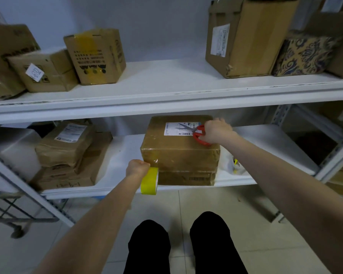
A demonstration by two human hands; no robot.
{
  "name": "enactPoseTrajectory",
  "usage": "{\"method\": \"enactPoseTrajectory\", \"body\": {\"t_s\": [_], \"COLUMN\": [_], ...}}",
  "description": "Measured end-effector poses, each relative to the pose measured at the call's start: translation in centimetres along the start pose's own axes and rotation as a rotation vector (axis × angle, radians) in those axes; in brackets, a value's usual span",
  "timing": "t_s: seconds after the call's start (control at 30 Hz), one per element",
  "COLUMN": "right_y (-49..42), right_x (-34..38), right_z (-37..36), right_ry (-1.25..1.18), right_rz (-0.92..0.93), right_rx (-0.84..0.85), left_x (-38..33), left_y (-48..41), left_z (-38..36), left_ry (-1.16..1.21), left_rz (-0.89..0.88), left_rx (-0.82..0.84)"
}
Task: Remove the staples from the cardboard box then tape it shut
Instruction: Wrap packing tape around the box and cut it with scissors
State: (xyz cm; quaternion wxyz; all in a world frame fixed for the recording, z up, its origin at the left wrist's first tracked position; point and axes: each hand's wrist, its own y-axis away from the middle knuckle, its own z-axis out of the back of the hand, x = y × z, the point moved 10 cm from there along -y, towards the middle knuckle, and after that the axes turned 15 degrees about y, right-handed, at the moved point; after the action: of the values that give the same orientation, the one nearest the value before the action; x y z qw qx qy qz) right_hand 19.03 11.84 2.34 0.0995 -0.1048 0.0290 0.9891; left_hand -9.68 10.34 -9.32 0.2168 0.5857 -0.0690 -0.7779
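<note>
Gripping one tape roll (150, 180) | one scissors (194, 137) | atop one box (178, 155)

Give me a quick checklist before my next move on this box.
1. Cardboard box sitting flat on another box on the lower shelf: ok.
2. Yellow tape roll held in left hand: ok.
3. Red-handled scissors held in right hand: ok.
4. Scissors at the tape roll: not ok, they lie on the box top by the shipping label.
5. Staples removed: cannot tell.
</note>
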Motion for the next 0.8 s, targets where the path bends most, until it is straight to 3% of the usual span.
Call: {"method": "enactPoseTrajectory", "body": {"t_s": [0.13, 0.23, 0.47, 0.63, 0.8], "right_y": [0.0, 1.3, 7.0, 7.9, 8.4], "right_x": [0.3, 2.7, 7.8, 8.0, 7.8], "right_z": [0.3, 0.9, -2.2, -4.7, -7.6], "right_ry": [-0.079, -0.216, -0.430, -0.383, -0.299], "right_rz": [0.081, 0.252, 0.603, 0.582, 0.548], "right_rx": [0.036, 0.056, 0.420, 0.512, 0.728], "left_x": [0.3, 0.3, 1.0, 1.6, 1.9], "left_y": [0.3, 0.4, 0.8, 1.1, 1.1], "left_z": [-0.2, -0.2, -0.1, -0.4, -0.4], "left_ry": [0.050, 0.045, 0.102, 0.174, 0.223], "left_rz": [0.018, 0.027, 0.069, 0.104, 0.120], "left_rx": [0.041, 0.064, 0.074, 0.098, 0.114]}}
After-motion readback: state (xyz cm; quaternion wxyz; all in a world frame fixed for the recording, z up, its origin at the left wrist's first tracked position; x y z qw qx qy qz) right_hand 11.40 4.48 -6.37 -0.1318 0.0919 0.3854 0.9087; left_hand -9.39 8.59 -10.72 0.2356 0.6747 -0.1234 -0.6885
